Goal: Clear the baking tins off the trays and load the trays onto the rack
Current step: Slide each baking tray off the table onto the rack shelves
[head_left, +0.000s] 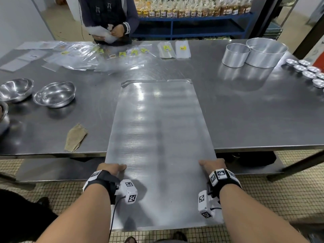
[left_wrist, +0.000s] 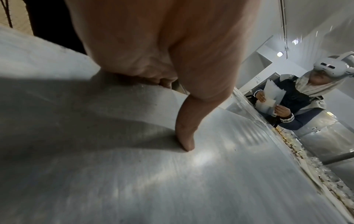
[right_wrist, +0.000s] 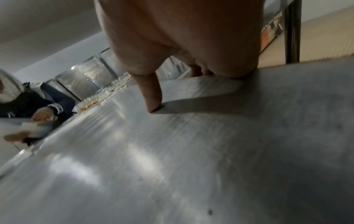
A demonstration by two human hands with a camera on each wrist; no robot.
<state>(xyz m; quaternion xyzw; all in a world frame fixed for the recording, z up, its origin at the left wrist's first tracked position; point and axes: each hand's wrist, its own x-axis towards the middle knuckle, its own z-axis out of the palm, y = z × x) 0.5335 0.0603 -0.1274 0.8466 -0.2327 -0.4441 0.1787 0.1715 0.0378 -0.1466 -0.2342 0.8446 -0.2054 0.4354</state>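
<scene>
- Tray (head_left: 157, 137) lies long axis straight ahead, far end over the table (head_left: 245, 111), near end overhanging.
- Left hand (head_left: 110, 168) and right hand (head_left: 213, 164) pinch opposite long edges (thumbs on top), equally near.

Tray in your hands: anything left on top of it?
No tins on the tray; only the thumbs of the left hand and right hand press on it. Its underside is hidden.

One tray (head_left: 158, 130), two round tins (head_left: 235, 55), two bowls (head_left: 54, 94)
</scene>
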